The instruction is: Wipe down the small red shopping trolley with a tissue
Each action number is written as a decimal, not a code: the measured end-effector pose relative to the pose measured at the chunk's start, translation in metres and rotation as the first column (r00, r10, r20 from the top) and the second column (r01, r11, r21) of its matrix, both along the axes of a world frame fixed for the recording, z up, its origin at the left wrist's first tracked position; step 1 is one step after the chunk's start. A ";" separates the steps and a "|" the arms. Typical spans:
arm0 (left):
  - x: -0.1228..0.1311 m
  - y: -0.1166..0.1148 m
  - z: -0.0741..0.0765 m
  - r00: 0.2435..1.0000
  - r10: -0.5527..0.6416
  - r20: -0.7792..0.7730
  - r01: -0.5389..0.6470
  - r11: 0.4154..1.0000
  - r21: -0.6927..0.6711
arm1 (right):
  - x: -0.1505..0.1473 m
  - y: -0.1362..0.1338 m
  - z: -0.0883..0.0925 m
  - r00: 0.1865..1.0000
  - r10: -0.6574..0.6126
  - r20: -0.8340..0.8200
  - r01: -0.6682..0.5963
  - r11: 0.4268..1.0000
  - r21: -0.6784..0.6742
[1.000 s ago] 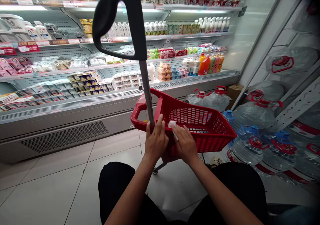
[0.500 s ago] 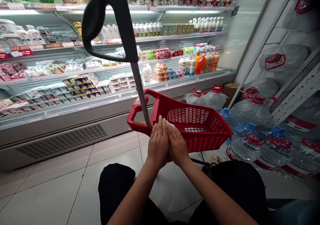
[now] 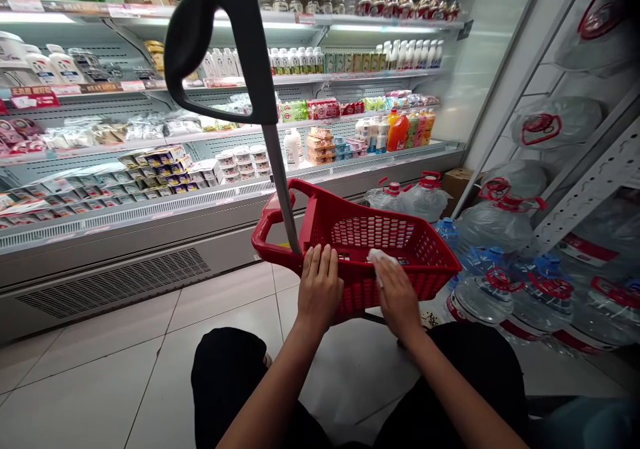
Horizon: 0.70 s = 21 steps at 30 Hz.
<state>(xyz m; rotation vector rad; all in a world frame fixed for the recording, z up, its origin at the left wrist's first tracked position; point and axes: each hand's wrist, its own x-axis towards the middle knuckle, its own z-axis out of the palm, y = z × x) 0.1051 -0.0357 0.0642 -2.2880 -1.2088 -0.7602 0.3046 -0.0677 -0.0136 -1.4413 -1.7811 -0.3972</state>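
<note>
A red plastic basket (image 3: 370, 226) with a slotted wall stands in front of me, a grey pole with a black handle (image 3: 255, 56) rising at its left end. My left hand (image 3: 321, 282) lies on the near rim close to the pole, fingers extended side by side, with nothing seen in it. Farther right on the same rim, my right hand (image 3: 397, 296) presses a crumpled white cloth or tissue (image 3: 383, 257) under its fingers. The palms of both hands are hidden.
A refrigerated shelf unit (image 3: 150, 216) with bottles, cups and packs runs behind the basket. Large water bottles (image 3: 490, 296) stand on the right beside a white perforated post (image 3: 590, 189). My knees flank the tiled floor (image 3: 220, 302) below.
My right hand has slid right along the rim with the white cloth, away from my left hand. My left hand has shifted slightly down. The view has turned a little.
</note>
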 end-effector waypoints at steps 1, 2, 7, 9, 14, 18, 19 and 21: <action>0.001 0.001 0.000 1.000 0.005 0.001 -0.005 1.000 -0.002 | -0.019 0.004 0.007 0.998 0.061 0.001 -0.061 0.998 0.001; 0.001 0.001 0.000 1.000 0.012 -0.001 -0.012 1.000 -0.002 | -0.037 0.009 0.014 0.994 0.108 -0.006 -0.108 0.994 0.002; -0.003 0.005 0.000 1.000 0.008 -0.010 -0.008 1.000 0.021 | -0.069 0.014 0.028 0.981 0.195 -0.016 -0.194 0.981 0.021; -0.004 0.006 -0.001 1.000 -0.007 0.004 0.007 1.000 0.029 | -0.045 0.007 0.022 0.984 0.177 0.020 -0.176 0.984 -0.022; -0.001 0.006 -0.005 0.999 -0.025 0.038 0.024 0.999 0.025 | 0.038 -0.017 -0.006 0.999 -0.002 0.038 0.003 0.999 -0.039; 0.003 0.003 -0.005 0.998 -0.017 0.053 0.017 1.000 0.004 | 0.052 -0.019 -0.010 0.997 -0.074 -0.006 0.074 0.997 -0.019; 0.004 0.002 -0.005 0.999 -0.013 0.052 0.013 1.000 0.001 | 0.044 -0.015 -0.007 0.998 -0.059 -0.017 0.059 0.998 -0.017; 0.004 0.002 -0.004 0.999 -0.005 0.044 0.005 1.000 -0.007 | 0.017 -0.004 0.001 0.999 0.014 -0.029 -0.014 1.000 -0.018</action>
